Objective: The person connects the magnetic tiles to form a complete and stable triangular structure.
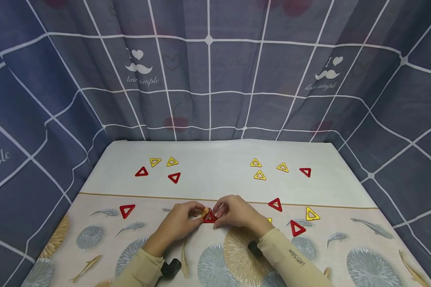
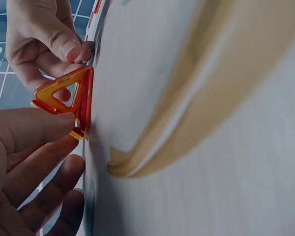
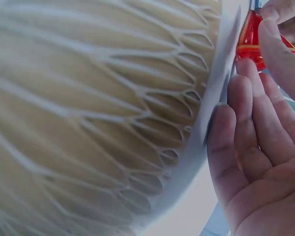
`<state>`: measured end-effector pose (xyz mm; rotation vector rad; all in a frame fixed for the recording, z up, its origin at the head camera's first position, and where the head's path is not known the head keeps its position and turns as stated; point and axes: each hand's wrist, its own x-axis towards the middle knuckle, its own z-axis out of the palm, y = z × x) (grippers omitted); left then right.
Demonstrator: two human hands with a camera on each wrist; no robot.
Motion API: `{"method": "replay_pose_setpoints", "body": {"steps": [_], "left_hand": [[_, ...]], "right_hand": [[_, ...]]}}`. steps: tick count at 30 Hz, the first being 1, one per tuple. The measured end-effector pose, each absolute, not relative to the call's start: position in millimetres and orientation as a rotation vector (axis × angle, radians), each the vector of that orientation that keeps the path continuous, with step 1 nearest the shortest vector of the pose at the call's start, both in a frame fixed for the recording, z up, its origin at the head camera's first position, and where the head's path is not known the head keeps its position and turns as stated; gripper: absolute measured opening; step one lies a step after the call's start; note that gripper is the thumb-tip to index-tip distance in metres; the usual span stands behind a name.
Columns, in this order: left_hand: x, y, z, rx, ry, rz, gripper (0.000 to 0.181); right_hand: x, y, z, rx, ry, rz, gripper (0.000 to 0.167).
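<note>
Close to me at the middle of the table, both hands work at a small cluster of hollow triangle tiles. A red triangle tile (image 1: 209, 219) is at its base, and other tiles stand tilted up from it. My left hand (image 1: 183, 221) pinches a yellow triangle tile (image 1: 204, 213) on the cluster's left side; in the left wrist view this tile looks orange against the red. From the right, my right hand (image 1: 235, 213) holds the red side of the cluster between thumb and fingertips, plainer in the right wrist view at the red tile (image 3: 250, 34). Fingers partly hide the joins.
Loose red (image 1: 141, 172) and yellow (image 1: 172, 161) triangle tiles lie at the back left, with more yellow (image 1: 260, 175) and red (image 1: 306, 172) ones at the back right. Nearer tiles flank the hands, including a red one (image 1: 127, 211). A gridded curtain (image 1: 230, 71) encloses the table.
</note>
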<state>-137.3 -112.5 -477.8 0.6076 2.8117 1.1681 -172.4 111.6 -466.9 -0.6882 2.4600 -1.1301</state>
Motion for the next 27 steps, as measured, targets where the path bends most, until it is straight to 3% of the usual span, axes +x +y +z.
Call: {"method": "replay_pose_setpoints", "body": {"steps": [12,27], "left_hand": [[-140.3,-114.3,-478.8,0.656,2.825,1.103,0.019],[-142.7,-113.1,-480.5,0.583,2.833,1.156,0.011]], "right_hand": [[-176.8,110.5,-466.0,-0.699,2.475,-1.106,0.053],[-174.3,108.3,-468.0,-0.742,2.485,-1.106,0.038]]}}
